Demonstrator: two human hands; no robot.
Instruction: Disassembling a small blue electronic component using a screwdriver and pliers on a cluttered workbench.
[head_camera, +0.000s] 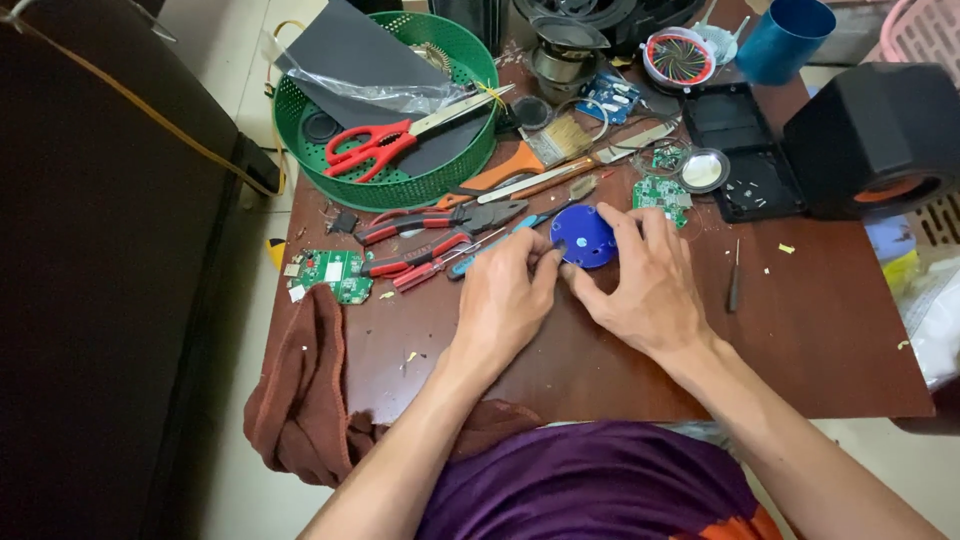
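Note:
A round blue plastic disc (583, 236) with small holes sits upright between my two hands over the brown wooden table (800, 340). My left hand (505, 295) pinches its lower left edge with thumb and fingertips. My right hand (645, 280) wraps its right side, fingers curled over the top. Red-handled pliers (440, 225) and a blue-handled screwdriver (495, 245) lie just left of my left hand.
A green basket (400, 185) holds red scissors (375, 148) and a grey sheet. Green circuit boards (335, 270) (662, 192), a paintbrush (545, 150), a black tray (750, 150), a black speaker box (875, 135), a blue cup (785, 40) and a brown cloth (300, 390) surround the hands.

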